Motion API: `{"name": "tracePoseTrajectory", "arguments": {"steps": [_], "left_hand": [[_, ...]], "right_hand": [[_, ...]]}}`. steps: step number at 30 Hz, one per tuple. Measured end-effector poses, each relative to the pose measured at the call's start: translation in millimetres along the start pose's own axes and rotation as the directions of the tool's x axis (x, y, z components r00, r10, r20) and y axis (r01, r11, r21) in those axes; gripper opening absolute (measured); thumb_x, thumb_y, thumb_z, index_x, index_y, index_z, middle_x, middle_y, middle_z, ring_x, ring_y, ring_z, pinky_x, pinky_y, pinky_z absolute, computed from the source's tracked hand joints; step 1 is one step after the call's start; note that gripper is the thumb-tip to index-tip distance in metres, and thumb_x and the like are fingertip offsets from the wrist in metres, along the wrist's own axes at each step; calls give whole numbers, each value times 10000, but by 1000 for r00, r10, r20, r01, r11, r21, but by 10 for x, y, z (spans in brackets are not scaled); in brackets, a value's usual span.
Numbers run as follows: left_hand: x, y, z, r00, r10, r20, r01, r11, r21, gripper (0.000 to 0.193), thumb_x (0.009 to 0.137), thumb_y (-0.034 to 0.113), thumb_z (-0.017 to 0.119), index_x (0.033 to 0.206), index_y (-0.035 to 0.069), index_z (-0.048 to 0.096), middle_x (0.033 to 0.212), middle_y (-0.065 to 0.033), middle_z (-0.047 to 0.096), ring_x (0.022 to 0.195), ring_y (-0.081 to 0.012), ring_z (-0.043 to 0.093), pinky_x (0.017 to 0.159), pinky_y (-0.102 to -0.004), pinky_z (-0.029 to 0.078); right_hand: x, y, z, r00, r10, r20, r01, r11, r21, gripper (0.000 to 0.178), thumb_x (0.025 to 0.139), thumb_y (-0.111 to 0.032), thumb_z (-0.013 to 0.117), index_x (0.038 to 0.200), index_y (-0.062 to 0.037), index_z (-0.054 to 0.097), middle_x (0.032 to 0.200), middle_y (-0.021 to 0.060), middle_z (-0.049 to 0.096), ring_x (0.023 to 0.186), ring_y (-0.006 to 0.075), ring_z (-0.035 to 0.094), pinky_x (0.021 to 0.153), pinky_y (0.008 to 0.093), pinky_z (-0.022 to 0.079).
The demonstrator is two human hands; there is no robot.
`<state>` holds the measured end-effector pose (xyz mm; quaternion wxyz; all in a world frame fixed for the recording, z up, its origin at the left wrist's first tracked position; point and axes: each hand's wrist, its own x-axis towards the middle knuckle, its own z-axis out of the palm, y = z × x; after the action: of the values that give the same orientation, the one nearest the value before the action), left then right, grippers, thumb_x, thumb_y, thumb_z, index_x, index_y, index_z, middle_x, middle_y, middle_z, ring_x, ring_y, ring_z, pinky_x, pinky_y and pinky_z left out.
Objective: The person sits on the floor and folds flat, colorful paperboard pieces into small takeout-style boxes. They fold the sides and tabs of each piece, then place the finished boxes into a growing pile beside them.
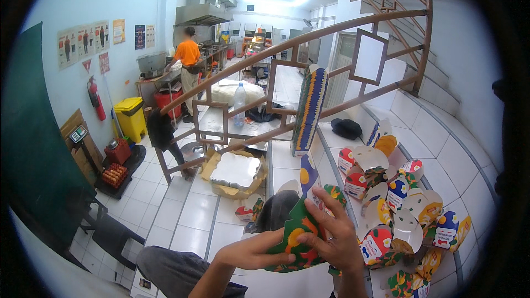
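Observation:
Between my hands, low in the middle of the head view, is a paper food carton [295, 232] with a green, red and yellow pattern. My left hand [256, 251] grips its lower left side, the thumb lying along the near face. The fingers of my right hand [331, 229] are bent over its right side and upper panel. A blue and yellow flap stands up at the top. On the steps to my right lies a heap of folded open cartons [397, 198] in red, blue, yellow and green. Another small carton [249, 209] sits left of my knee.
A tall stack of flat cartons [310, 113] leans against the brown stair railing [254, 55]. Left of it, an opened brown box [234, 187] holds white sheets. A plastic bottle [239, 104] stands on a metal table. Farther off, a person in orange [187, 52] works at a counter.

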<state>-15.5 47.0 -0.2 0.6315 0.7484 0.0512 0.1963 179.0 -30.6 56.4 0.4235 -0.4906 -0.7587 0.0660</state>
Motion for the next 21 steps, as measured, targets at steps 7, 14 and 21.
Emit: {"name": "tracePoseTrajectory", "arguments": {"steps": [7, 14, 21], "left_hand": [[-7, 78, -31, 1000, -12, 20, 11, 998, 61, 513, 956, 284, 554, 1336, -14, 381, 1153, -183, 588, 1021, -226, 601, 868, -324, 493], [-11, 18, -49, 997, -8, -80, 11, 1000, 28, 558, 933, 312, 595, 1350, -13, 416, 1173, -183, 606, 1083, -245, 595, 880, -342, 506], [62, -282, -130, 975, 168, -144, -214, 876, -433, 495, 897, 243, 676, 1299, 14, 499, 1173, -140, 614, 1082, -198, 585, 914, -334, 503]], "right_hand": [[-50, 25, 42, 999, -16, 40, 14, 998, 59, 484, 789, -206, 756, 1239, -87, 621, 1324, 133, 545, 1288, 307, 465, 1051, 445, 385], [-100, 88, 89, 997, -6, -80, 17, 991, 133, 340, 801, -91, 730, 1136, -76, 675, 1175, 120, 657, 1205, 287, 558, 1043, 436, 383], [-139, 140, 94, 917, 126, -378, -31, 969, 247, 271, 829, 32, 646, 1090, -35, 682, 1114, 154, 681, 1112, 288, 624, 991, 418, 438]]}}
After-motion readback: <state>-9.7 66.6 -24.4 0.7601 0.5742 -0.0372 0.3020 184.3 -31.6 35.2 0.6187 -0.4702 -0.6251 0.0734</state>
